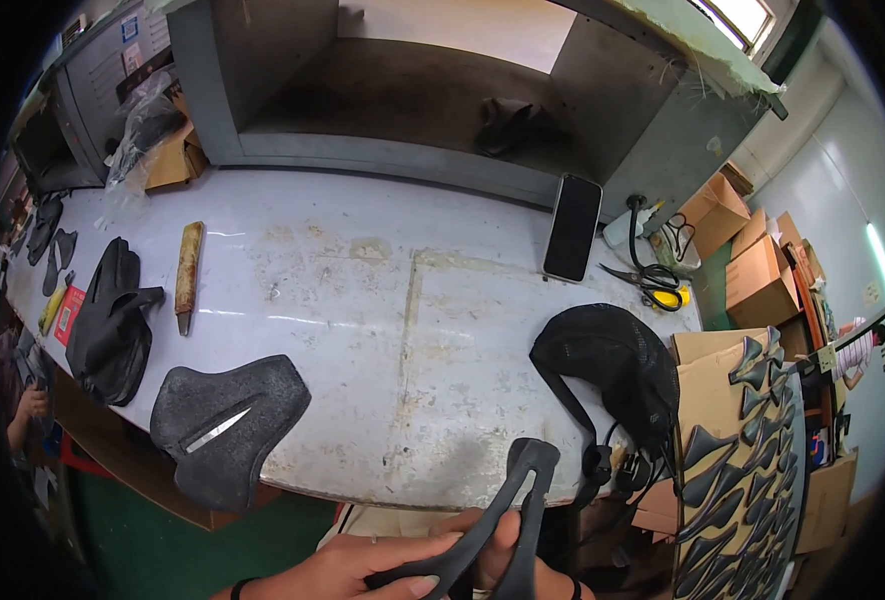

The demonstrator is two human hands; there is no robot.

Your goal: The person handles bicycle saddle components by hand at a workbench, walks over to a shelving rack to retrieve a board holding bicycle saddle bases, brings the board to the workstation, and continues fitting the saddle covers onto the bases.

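Observation:
A black bicycle saddle (532, 455) with a long slot down its middle is held at the lower edge, its narrow nose pointing away from me. My left hand (337, 568) is closed on its left side, fingers and thumb along the edge. Partly hidden behind the saddle, my right hand (504, 537) grips it from the right and beneath. To the left on the white table (352, 350) lies a dark grey saddle-shaped pad (224, 420) with a slit through it.
A black cap-like bag with straps (612, 370) sits on the right, near scissors (644, 282) and a phone (572, 228). A worn wooden-handled tool (189, 270) and a black pouch (114, 325) lie left. A grey open cabinet (382, 155) backs the table. Several saddles cover a cardboard-lined rack (702, 400).

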